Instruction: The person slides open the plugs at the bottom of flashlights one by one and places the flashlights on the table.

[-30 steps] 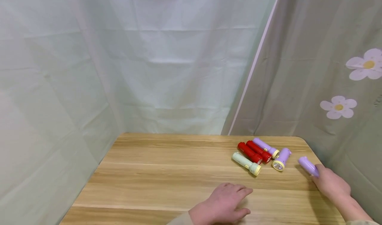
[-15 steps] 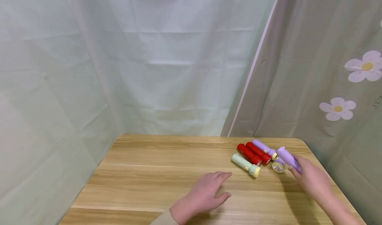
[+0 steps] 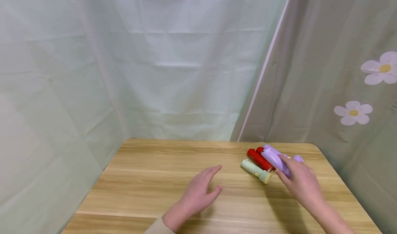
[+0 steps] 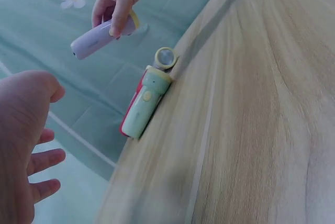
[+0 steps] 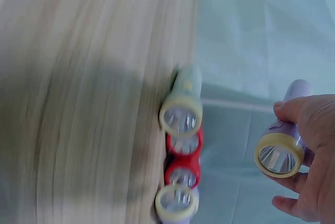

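My right hand (image 3: 299,182) grips a purple flashlight (image 3: 273,159) by its body, up off the table. In the right wrist view, its cream-rimmed lens (image 5: 277,157) faces the camera. Below it lies a row of flashlights: a pale green one (image 3: 255,170) in front, a red one (image 3: 258,158) beside it, and a second red one (image 3: 260,150) mostly covered by the held flashlight. Two more purple ones are partly hidden, one showing only its tail end (image 3: 298,158) behind my right hand. My left hand (image 3: 196,194) hovers over the table with fingers spread, holding nothing.
The wood-grain table (image 3: 149,179) stretches left of the flashlights. Pale fabric curtains (image 3: 186,89) hang behind it and at both sides, with printed white flowers (image 3: 353,113) on the right one.
My right hand has carried the purple flashlight leftward from the table's right edge to above the row. My left hand has moved left. The flashlights on the table look unmoved.
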